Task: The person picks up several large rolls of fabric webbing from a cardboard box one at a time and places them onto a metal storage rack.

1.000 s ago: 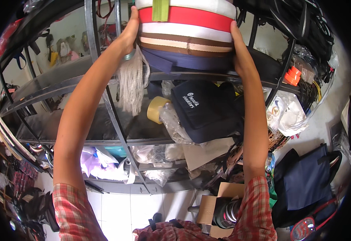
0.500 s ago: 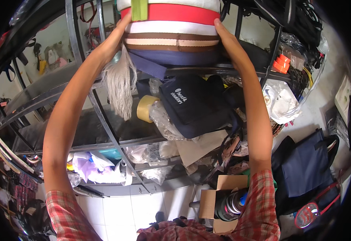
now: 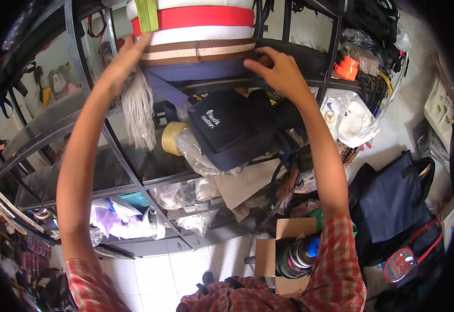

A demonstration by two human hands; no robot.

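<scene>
A stack of webbing rolls stands on a black metal shelf [image 3: 310, 62] at the top of the view. It has a red roll [image 3: 201, 18], a white roll [image 3: 201, 35], a brown roll with a pale stripe [image 3: 206, 52] and a purple roll [image 3: 206, 70] at the bottom. My left hand [image 3: 125, 60] lies against the stack's left side, fingers stretched out. Beside the purple roll's right end is my right hand [image 3: 281, 73], thumb and forefinger apart, holding nothing. A lime-green strip [image 3: 147, 15] hangs over the upper rolls, and a grey tassel [image 3: 139, 114] dangles below my left hand.
Below lie a black bag [image 3: 232, 125], a yellow tape roll [image 3: 170, 139] and plastic-wrapped pieces [image 3: 201, 156]. An open cardboard box [image 3: 266, 257] sits on the floor near my right elbow. Orange rolls [image 3: 346, 68] and a navy bag [image 3: 393, 203] are at the right.
My right hand has come off the upper rolls' right side and moved down beside the purple roll, fingers parting. My left hand has slid lower. The whole view has shifted slightly.
</scene>
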